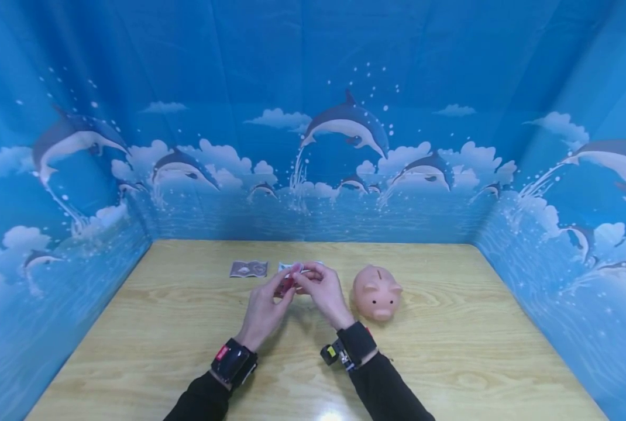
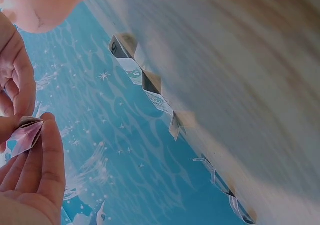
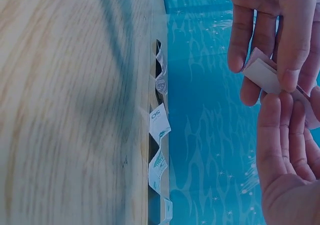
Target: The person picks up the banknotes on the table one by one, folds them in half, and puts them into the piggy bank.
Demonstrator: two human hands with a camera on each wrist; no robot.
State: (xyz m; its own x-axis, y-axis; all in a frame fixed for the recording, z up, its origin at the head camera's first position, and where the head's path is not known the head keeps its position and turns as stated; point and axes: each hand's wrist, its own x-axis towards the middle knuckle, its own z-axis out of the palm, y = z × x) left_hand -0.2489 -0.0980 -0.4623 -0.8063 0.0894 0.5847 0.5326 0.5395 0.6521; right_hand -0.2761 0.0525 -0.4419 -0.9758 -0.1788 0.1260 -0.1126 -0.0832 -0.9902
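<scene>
My left hand (image 1: 264,310) and right hand (image 1: 326,290) meet above the middle of the table. Between them they pinch a folded pinkish-red banknote (image 3: 263,75). In the left wrist view the left thumb and fingers grip this banknote (image 2: 29,135) from below, its creased layers showing at the edge. The right fingertips bear on its other end, as the right wrist view shows. Behind the hands lies a zigzag-creased greenish banknote (image 3: 159,157), mostly covered in the head view. Left of it is a creased brownish banknote (image 1: 248,269).
A pink piggy bank (image 1: 377,295) with a slot on top stands just right of my right hand, facing me. The wooden table (image 1: 160,339) is walled at the back and sides by a blue dolphin-print curtain (image 1: 229,117).
</scene>
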